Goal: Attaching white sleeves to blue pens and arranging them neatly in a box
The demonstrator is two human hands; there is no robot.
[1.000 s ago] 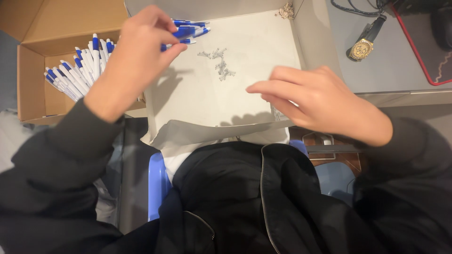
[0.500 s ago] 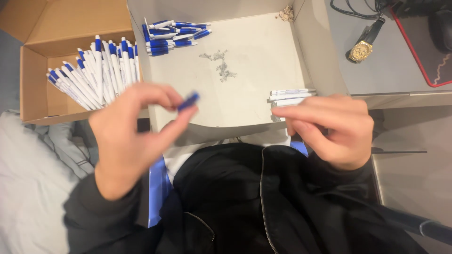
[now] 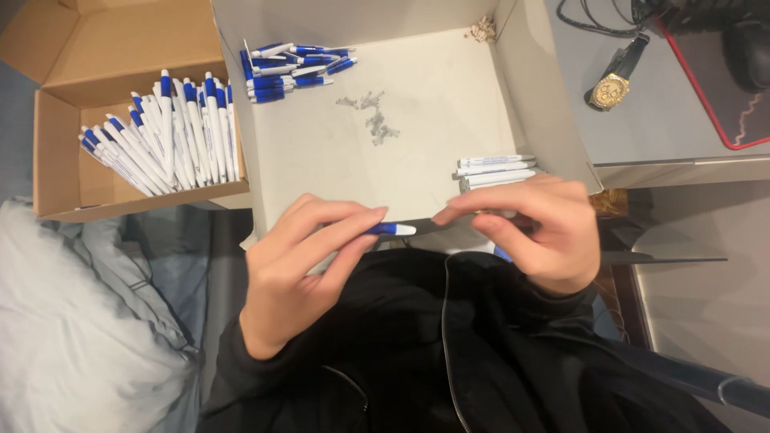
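Observation:
My left hand pinches a small blue pen part with a white tip between thumb and fingers. My right hand is curled close beside it, fingertips pointing at the part; what it grips is hidden. Both hands hover over the near edge of a white open box. Inside the box lie a pile of blue pen caps at the far left and a few white pen barrels at the near right, just beyond my right hand.
A brown cardboard box at the left holds several assembled blue-and-white pens. A gold wristwatch lies on the grey desk at the right, near a red-edged mat. A grey smudge marks the white box's floor.
My left hand left the blue cap pile, came back to my lap with a blue part, and now meets my right hand, which lifted off the box floor.

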